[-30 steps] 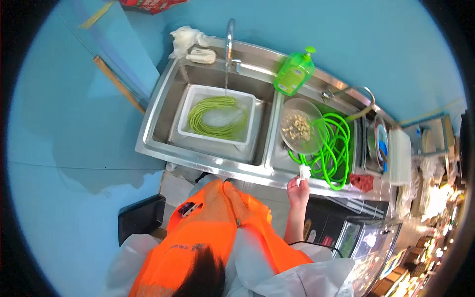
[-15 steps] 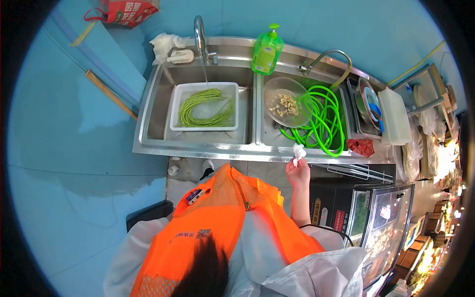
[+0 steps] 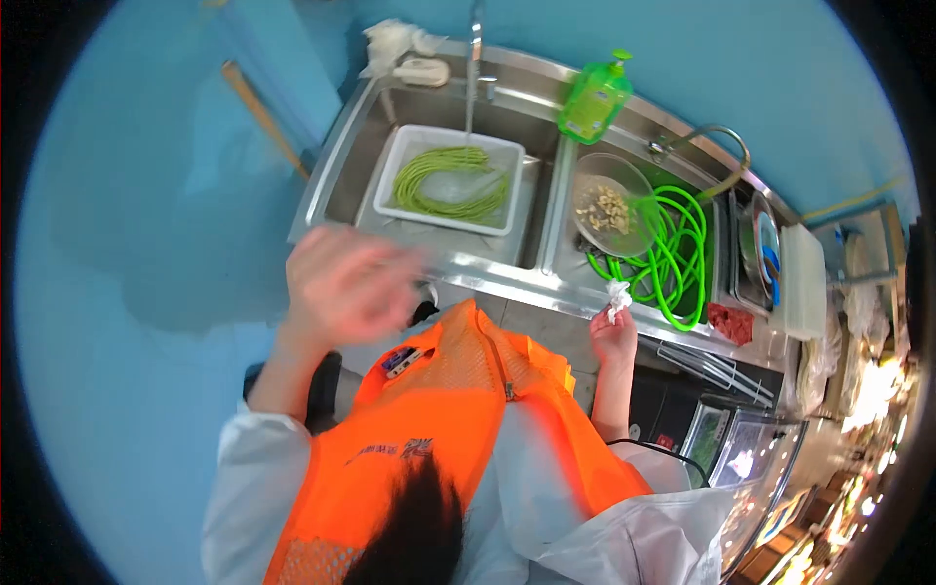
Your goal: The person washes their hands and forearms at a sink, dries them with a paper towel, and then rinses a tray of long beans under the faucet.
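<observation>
My right hand is closed on a crumpled white tissue, just in front of the right basin's front edge. My left hand is raised near the sink's front left edge; motion smears its fingers, and nothing can be made out in it. Beyond it, a white plastic tub stands in the left basin with a curved bundle of long green beans inside. Water runs from the left faucet into the tub. A clear bowl holding peeled garlic cloves rests in the right basin.
A coiled green hose fills part of the right basin. Behind stand a green soap bottle and a curved faucet. A red cloth, stacked metal bowls and a glass-fronted cabinet are at the right.
My left hand has come into view and risen to the sink's front left edge. My right hand keeps the tissue. The view has shifted and tilted, so the sink sits further right.
</observation>
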A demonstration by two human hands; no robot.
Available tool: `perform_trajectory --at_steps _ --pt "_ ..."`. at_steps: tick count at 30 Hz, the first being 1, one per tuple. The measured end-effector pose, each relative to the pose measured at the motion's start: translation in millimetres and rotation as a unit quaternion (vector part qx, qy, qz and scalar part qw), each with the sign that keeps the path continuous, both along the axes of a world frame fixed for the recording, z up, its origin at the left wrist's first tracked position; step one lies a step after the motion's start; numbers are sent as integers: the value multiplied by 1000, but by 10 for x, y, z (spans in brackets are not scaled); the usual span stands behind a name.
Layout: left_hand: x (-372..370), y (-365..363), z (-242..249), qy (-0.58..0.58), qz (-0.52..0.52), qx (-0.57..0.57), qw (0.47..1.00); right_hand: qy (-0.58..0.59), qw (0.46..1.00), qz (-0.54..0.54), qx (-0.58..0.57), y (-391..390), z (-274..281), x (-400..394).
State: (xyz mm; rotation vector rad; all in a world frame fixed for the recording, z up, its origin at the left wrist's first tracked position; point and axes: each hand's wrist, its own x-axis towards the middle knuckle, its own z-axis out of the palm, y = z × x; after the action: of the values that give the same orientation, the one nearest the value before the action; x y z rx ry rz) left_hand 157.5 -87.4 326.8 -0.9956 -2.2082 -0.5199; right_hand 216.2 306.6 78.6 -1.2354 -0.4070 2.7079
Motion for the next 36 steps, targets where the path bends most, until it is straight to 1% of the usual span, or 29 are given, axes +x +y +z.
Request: perform_trajectory --at_steps 1,3,5,7,8,10,12,13,14,15,16,17,18,19,22,26,32,35,36 --pt "79 78 267 54 -68 -40 995 5 1000 22 21 -24 -1 -44" --pt "270 323 565 118 -183 -88 972 9 998 46 35 -106 49 -164" --pt "415 526 693 143 -267 -102 948 20 997 54 43 -186 159 -241" --pt "504 625 706 128 -317 -90 935 36 997 61 37 -210 193 -245" --pt "532 636 701 109 -343 -81 930 46 997 60 33 -218 201 -240" --pt "537 662 680 29 -407 -38 912 18 999 42 14 -224 192 -207" --pt "465 729 640 -94 -488 35 867 -1 999 32 5 -203 176 -167" --pt "381 785 631 -166 -527 83 829 -5 1000 30 3 -193 169 -162" --pt "240 832 584 -245 -557 140 781 -9 1000 28 1 -182 164 -161" --pt "108 878 501 -357 -584 239 689 1 1000 24 2 -160 160 -158" --pt "14 919 420 -442 -598 330 582 12 1000 19 2 -141 150 -154" --pt "-82 931 344 -515 -602 419 443 24 1000 13 2 -134 143 -156" --pt "-161 914 238 -556 -592 492 314 18 1000 6 1 -138 152 -167" --pt "-224 867 198 -590 -549 561 189 16 1000 4 -2 -150 178 -170" --pt "-265 830 40 -577 -490 625 188 14 1000 5 -9 -139 163 -188" --pt "-248 822 71 -559 -502 628 203 34 999 25 -14 -97 82 -210" --pt "-257 872 90 -552 -502 646 159 22 1000 21 -7 -74 94 -252" --pt "-302 918 11 -538 -452 695 154 18 1000 25 -6 -22 81 -243" --pt "-320 926 -20 -534 -424 711 173 27 999 32 23 -16 84 -246"
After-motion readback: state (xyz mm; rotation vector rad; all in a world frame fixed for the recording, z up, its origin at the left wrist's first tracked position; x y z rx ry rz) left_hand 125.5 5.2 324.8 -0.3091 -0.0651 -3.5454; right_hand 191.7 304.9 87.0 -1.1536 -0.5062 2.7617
